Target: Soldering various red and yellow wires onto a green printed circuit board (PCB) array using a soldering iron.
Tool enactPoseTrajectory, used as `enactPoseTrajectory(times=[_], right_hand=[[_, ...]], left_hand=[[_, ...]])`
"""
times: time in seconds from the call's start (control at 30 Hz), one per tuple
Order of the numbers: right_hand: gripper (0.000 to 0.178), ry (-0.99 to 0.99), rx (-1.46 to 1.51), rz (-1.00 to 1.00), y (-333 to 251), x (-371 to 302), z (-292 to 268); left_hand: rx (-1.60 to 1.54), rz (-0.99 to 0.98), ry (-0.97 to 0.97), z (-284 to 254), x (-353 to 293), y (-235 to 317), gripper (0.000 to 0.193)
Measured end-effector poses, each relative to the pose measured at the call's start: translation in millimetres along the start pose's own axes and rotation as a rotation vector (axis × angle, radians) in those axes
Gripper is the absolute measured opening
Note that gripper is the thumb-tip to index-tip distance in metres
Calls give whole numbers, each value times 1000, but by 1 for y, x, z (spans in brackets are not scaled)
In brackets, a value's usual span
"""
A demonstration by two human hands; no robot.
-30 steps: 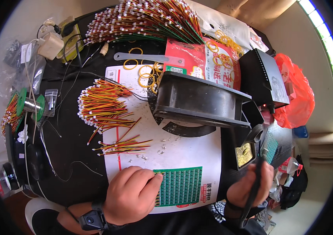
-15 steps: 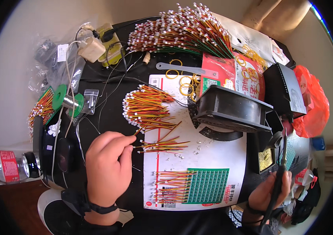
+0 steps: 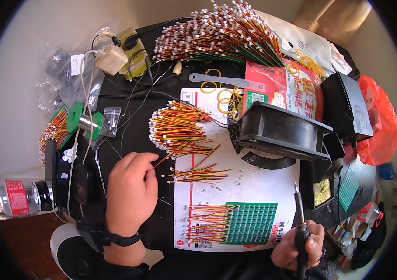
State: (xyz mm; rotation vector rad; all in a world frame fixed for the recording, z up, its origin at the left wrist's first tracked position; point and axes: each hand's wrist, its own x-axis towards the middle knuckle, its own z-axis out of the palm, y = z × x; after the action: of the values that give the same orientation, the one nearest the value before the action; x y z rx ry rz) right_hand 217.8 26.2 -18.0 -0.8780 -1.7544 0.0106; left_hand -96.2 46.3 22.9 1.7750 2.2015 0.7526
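From where I stand, the change is on the right: half a second ago the soldering iron (image 3: 302, 233) was up beside the stand with the yellow sponge (image 3: 322, 192), and now the right hand (image 3: 306, 249) has brought it back over the white sheet (image 3: 264, 186), tip pointing away from the body. That hand is wrapped firmly round the handle. The left hand (image 3: 132, 193) has barely shifted since then; its thumb and forefinger sit close together at the end of a dark red wire (image 3: 163, 161), though I can't tell whether they pinch it. The hands are well apart.

The green circuit board (image 3: 253, 224) lies flat on the sheet between them, wires (image 3: 208, 228) stretching out from its left edge, which the left hand was covering a second ago. To my mind, the work is between joints: the iron is near the board, but touches nothing there.
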Motion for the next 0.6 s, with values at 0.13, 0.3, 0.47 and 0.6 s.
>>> enactPoseTrajectory(times=[0.13,0.3,0.47,0.6], right_hand=[[41,59,209,-108,9,0,7],[58,-264,478,93,17,15,-14],[52,-121,296,145,15,12,-3],[53,5,317,220,5,13,1]], left_hand=[[-102,-21,112,-15,-2,5,16],[-525,-181,-24,-8,-23,22,15],[-529,66,135,6,-24,38,10],[-530,113,-118,-2,-33,50,13]])
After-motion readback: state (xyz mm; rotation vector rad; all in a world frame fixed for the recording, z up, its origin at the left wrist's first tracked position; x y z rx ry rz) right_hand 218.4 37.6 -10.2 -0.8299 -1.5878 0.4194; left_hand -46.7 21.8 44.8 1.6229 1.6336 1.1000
